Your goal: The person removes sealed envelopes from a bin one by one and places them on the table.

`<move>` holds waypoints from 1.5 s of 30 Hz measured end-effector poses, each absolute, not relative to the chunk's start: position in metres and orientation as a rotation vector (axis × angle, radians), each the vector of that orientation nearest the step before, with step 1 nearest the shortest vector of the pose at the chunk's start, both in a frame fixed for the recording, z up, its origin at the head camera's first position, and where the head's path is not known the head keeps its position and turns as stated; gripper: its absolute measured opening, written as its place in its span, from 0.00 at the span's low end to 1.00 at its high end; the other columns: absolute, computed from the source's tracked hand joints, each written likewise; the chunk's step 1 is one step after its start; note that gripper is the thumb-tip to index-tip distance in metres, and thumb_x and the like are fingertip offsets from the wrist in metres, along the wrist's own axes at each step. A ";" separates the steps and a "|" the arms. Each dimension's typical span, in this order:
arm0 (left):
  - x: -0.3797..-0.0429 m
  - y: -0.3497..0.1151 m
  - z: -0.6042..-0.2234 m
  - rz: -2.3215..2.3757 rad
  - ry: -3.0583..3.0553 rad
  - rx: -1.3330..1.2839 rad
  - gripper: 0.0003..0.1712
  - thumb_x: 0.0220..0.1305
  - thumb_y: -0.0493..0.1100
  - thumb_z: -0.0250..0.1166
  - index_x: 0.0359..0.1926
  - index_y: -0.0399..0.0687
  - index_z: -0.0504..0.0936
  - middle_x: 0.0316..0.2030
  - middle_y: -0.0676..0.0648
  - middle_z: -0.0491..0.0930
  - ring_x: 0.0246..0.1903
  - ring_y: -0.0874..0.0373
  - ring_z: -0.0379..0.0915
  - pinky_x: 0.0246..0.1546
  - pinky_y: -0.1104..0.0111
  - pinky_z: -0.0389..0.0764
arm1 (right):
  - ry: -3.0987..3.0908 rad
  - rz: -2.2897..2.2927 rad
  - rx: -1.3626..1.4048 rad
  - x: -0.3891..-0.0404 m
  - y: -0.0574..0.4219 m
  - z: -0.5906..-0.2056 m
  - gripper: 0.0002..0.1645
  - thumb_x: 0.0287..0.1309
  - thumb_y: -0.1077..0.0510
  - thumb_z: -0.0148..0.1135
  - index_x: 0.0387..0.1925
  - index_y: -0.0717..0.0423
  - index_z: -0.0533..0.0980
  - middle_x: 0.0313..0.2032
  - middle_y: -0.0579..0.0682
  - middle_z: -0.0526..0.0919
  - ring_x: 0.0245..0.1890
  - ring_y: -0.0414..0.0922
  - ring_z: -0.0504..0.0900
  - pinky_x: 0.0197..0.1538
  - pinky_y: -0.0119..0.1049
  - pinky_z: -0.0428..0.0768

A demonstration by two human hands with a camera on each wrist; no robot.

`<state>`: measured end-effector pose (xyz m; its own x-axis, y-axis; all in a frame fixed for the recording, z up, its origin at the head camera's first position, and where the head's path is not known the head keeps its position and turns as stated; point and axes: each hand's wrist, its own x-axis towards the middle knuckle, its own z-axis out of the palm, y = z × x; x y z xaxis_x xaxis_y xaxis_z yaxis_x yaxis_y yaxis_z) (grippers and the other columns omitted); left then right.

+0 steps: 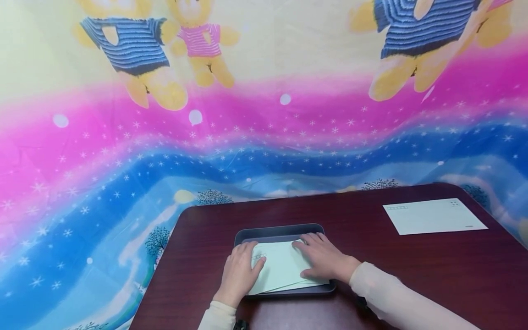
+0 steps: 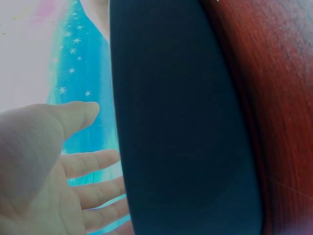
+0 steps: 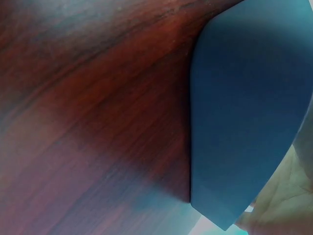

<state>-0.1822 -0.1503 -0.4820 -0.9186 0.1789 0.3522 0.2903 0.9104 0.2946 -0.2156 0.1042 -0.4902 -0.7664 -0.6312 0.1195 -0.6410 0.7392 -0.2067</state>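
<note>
Pale envelopes (image 1: 282, 266) lie stacked a little askew in a shallow dark grey tray (image 1: 280, 228) on the table. My left hand (image 1: 239, 274) rests along their left side, thumb over the top envelope. On the right side, my right hand (image 1: 323, 257) lies over the stack with its fingers spread. In the left wrist view, the tray's outer wall (image 2: 181, 117) stands beside the left hand (image 2: 49, 166), whose fingers are apart and nearly straight. The tray wall (image 3: 244, 112) hides most of the right hand (image 3: 281, 208) in the right wrist view.
One more white envelope (image 1: 435, 217) with printed postcode boxes lies flat at the back right of the dark red-brown wooden table (image 1: 359, 220). Behind the table hangs a colourful cloth (image 1: 264, 114) printed with bears and snowflakes.
</note>
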 end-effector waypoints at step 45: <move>-0.179 -0.153 -0.469 -0.489 -2.746 -0.316 0.29 0.60 0.55 0.60 0.57 0.44 0.76 0.52 0.44 0.78 0.55 0.46 0.70 0.48 0.51 0.73 | -2.611 0.497 0.856 -0.222 0.094 -0.485 0.11 0.55 0.60 0.61 0.41 0.52 0.81 0.32 0.43 0.82 0.32 0.40 0.79 0.37 0.37 0.78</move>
<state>-0.1793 -0.1530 -0.4687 -0.9200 0.1573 0.3590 0.2715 0.9164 0.2943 -0.2217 0.0945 -0.4848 -0.7574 -0.4950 0.4259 -0.6169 0.7562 -0.2181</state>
